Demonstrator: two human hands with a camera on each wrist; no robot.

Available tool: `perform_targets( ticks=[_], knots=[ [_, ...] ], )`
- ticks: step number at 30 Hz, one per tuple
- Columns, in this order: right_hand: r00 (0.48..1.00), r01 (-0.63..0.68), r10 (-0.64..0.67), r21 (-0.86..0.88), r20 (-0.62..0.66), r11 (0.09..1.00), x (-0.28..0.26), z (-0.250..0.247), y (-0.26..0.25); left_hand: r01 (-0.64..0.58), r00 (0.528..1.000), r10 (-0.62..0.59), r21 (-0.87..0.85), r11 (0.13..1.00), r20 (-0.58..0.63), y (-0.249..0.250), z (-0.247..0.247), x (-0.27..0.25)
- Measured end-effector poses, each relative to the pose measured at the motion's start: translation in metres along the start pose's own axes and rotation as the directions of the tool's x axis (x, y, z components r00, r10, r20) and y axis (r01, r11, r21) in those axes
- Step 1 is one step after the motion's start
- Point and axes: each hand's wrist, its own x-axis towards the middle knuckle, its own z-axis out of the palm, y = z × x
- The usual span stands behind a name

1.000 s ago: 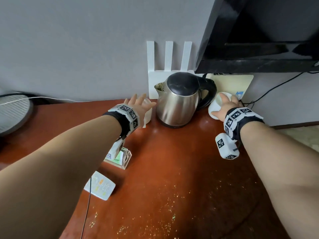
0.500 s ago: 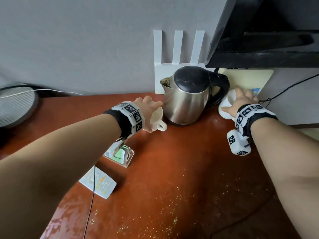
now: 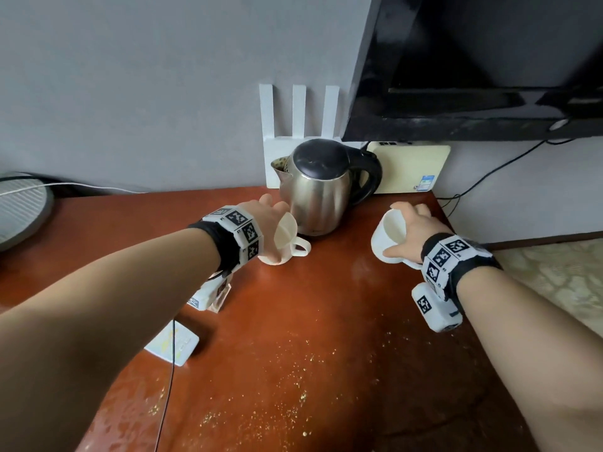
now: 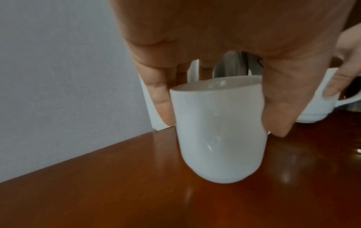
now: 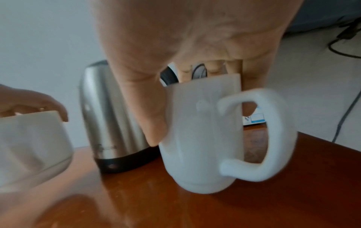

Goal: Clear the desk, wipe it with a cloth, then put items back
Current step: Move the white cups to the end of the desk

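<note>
Mugs are what this moment turns on: two white ones, one in each of the person's hands. A second ago both hands were only reaching in beside the kettle (image 3: 321, 187), with the mugs standing against the wall at the back edge of the worktop (image 3: 326, 321). Now the left hand (image 3: 267, 216) is clamped from above on the left mug (image 3: 287, 238), thumb on one side and fingers on the other, and has drawn it forward to just in front of the kettle. In the left wrist view its base looks to be touching the wood or barely clear of it; I cannot tell which. The right hand (image 3: 412, 230) grips the right mug (image 3: 388, 238) the same way, tilted, with its handle toward the wrist, and it has come away from the back right corner.

To my eye the clearing stage has only just started. The kettle, the white router (image 3: 298, 138) and the cream box (image 3: 411, 168) behind it remain along the back edge. A remote (image 3: 171, 344) lies near the left edge. Pale crumbs (image 3: 287, 409) are scattered toward the front edge, so wiping is yet to come. Both mugs need somewhere off the worktop next.
</note>
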Motion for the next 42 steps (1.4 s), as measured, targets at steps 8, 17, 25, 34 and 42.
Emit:
perform_targets(
  ticks=[8,17,25,34,42],
  knots=[
    [0.980,0.176,-0.183,-0.078,-0.081,0.981,-0.071,-0.020,-0.023,0.042,0.991,-0.050,-0.065,0.997,-0.127,0.006,-0.013,-0.067],
    [0.889,0.439,-0.451,-0.135,-0.079,0.889,-0.135,-0.020,-0.102,0.207,0.946,-0.237,-0.151,0.967,-0.222,-0.036,-0.002,-0.164],
    [0.785,0.597,-0.615,-0.171,-0.075,0.784,-0.184,-0.009,-0.196,0.380,0.862,-0.440,-0.255,0.889,-0.250,-0.116,0.020,-0.247],
    [0.716,0.685,-0.697,-0.146,-0.048,0.714,-0.264,0.043,-0.340,0.482,0.819,-0.527,-0.228,0.846,-0.226,-0.233,0.068,-0.340],
    [0.666,0.742,-0.742,-0.167,0.073,0.649,-0.327,0.117,-0.463,0.551,0.786,-0.595,-0.247,0.797,-0.167,-0.349,0.131,-0.420]
  ],
)
